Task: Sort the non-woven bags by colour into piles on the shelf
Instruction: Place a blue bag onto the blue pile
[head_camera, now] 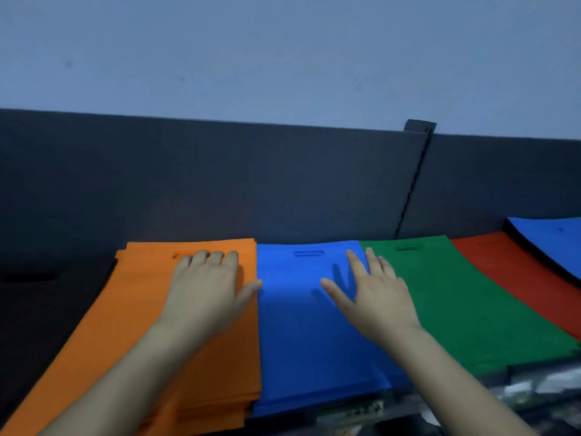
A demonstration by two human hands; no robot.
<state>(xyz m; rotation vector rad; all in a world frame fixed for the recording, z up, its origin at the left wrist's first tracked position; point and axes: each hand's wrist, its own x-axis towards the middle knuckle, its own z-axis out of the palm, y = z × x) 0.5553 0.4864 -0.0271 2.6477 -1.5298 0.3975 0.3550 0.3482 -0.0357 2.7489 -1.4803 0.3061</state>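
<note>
While both open-palmed, left hand (204,289) atop orange pile (125,309), right hand (375,295) over blue pile (298,344).

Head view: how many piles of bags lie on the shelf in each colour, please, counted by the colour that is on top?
orange pile: 1
blue piles: 2
green pile: 1
red pile: 1
black pile: 1 (dim, at the far left)
Total: 6 piles
</note>
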